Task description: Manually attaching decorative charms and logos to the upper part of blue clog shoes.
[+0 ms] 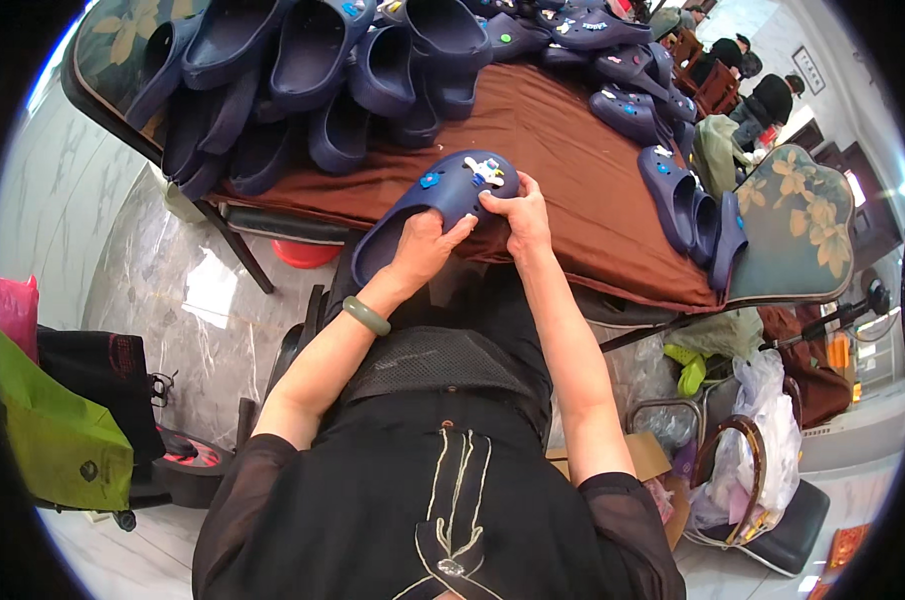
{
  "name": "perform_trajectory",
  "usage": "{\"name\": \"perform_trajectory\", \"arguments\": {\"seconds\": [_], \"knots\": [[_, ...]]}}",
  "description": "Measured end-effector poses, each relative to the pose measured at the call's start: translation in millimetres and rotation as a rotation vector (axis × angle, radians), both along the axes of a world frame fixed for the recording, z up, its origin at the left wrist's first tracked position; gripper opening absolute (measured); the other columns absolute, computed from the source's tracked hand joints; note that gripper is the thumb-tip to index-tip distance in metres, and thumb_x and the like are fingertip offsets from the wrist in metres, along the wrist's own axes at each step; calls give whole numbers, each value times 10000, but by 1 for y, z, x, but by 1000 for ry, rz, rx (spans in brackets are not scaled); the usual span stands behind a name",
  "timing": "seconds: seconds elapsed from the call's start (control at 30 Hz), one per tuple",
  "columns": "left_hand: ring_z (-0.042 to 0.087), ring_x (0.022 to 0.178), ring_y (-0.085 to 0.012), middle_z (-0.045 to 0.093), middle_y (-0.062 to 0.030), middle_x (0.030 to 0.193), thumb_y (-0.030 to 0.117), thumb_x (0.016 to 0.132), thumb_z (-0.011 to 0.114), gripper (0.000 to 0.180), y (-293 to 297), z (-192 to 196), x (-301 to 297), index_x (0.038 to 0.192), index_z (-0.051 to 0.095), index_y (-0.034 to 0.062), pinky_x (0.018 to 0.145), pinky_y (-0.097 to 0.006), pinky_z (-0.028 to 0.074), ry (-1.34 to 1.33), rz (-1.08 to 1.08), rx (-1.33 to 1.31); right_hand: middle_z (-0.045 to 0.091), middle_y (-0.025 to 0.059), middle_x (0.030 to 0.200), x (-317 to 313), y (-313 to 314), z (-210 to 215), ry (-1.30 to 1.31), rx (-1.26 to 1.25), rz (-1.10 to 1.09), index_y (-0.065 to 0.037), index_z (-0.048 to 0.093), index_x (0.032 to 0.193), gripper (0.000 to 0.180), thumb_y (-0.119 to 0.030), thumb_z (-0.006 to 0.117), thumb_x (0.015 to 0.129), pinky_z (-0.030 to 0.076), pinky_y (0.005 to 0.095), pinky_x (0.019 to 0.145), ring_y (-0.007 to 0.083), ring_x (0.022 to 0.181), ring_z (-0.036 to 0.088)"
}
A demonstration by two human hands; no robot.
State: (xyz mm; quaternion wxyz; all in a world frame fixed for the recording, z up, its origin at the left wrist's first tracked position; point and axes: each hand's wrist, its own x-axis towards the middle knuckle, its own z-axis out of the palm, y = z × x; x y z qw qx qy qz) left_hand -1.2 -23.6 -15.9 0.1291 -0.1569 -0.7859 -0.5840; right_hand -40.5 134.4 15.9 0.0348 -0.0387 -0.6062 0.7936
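Note:
Over the near edge of the table I hold a dark blue foam clog [455,188], tilted with its toe up and to the right. My left hand [423,250] is closed on it, fingers inside the foot opening and thumb along the upper. My right hand [524,218] grips the toe end, thumb pressed near the front holes and the other fingers partly hidden behind. A white figure charm [487,172] sits on the toe, and a small blue charm [430,180] beside it. A green bangle [367,316] circles my left wrist.
Brown cloth [553,130] covers the table. Stacked plain clogs [313,55] fill its far left; clogs with charms [628,65] lie at the far right, more clogs [670,200] along the right edge. A red basin [306,253] is underneath. Plastic bags [758,430] sit at right.

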Motion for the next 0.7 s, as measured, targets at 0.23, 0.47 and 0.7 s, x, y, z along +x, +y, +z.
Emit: {"name": "perform_trajectory", "arguments": {"seconds": [0.23, 0.47, 0.7], "knots": [[622, 769, -148, 668, -69, 834, 221, 859, 632, 265, 5, -4, 6, 987, 631, -11, 695, -290, 475, 24, -22, 80, 463, 136, 1229, 23, 13, -11, 198, -54, 93, 47, 270, 1332, 787, -95, 761, 733, 384, 317, 990, 207, 1126, 483], [538, 797, -77, 607, -14, 908, 366, 921, 543, 399, 32, 48, 10, 1055, 598, -6, 698, -235, 444, -318, -215, 602, 356, 128, 1348, 88, 3, -28, 220, 216, 266, -49, 119, 1427, 947, -65, 749, 719, 357, 364, 1014, 226, 1256, 376], [525, 883, -89, 599, -21, 964, 299, 938, 519, 360, 65, 76, 23, 1143, 533, 3, 764, -251, 447, -191, -680, 94, 382, 117, 1330, 117, 21, -33, 339, 112, 10, -56, 128, 1418, 790, 9, 615, 799, 365, 348, 1011, 213, 1221, 423]]}}
